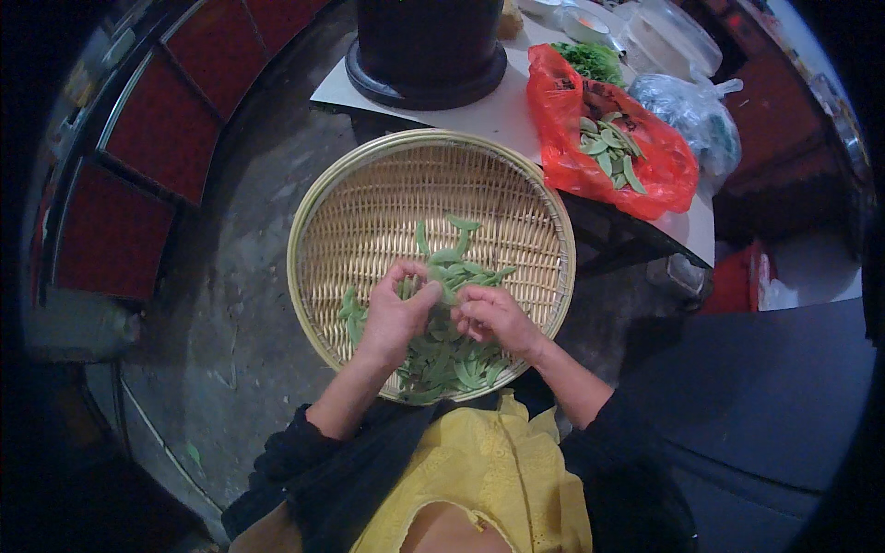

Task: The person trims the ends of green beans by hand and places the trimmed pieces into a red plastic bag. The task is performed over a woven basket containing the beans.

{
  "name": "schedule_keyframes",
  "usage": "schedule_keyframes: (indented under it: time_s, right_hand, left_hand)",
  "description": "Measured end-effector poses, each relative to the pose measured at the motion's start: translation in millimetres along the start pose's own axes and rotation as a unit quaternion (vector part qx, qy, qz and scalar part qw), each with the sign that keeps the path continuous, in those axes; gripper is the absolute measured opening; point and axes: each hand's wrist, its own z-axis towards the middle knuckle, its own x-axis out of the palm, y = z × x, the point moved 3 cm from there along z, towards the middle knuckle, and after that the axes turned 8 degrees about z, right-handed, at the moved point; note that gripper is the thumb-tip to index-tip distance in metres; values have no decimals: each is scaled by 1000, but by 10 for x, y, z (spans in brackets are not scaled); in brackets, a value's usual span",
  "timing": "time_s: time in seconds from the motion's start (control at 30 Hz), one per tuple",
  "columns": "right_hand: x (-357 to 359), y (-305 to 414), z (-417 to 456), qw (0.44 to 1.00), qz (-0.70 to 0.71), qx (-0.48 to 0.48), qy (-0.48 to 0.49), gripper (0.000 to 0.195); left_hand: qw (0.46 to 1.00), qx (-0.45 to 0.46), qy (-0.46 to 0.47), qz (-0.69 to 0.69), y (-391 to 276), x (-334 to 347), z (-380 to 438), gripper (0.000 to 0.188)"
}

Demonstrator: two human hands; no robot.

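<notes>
A round woven wicker tray (366,200) rests before me, its near rim against my lap. Flat green bean pods (442,356) are heaped in its near half, and a few lie scattered toward the middle. Over the heap, my left hand (397,311) pinches a green pod (448,294) between thumb and forefinger. My right hand (494,314) has its curled fingertips at the other side of this pod. The fingers partly cover the pod, so its ends are hard to make out.
A white table (515,121) beyond the tray bears a dark cylindrical object (429,55), an open red plastic bag (563,138) of pods, leafy greens (591,62), a tied clear bag (691,117) and bowls (584,26). Dark red panels (162,128) line the left side.
</notes>
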Motion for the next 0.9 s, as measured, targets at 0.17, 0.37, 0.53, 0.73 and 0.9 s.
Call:
schedule_keyframes:
  time_s: [0.17, 0.37, 0.53, 0.73, 0.9]
  right_hand:
    - [-5, 32, 28, 973, -203, -111, -16, 15]
    - [74, 134, -6, 861, -420, -282, -47, 13]
    - [91, 170, -34, 882, -370, -264, -125, 14]
    - [-75, 172, -102, 973, -170, -131, -87, 16]
    - [-101, 265, -543, 976, -190, -68, 77, 20]
  left_hand:
    - [919, 303, -76, 239, -87, -85, 38, 23]
    - [662, 418, 3, 622, -279, 62, -163, 21]
    - [665, 430, -47, 610, -210, 146, -154, 10]
    - [855, 429, -85, 278, -103, 226, 155, 13]
    - [973, -40, 131, -188, -93, 35, 342, 12]
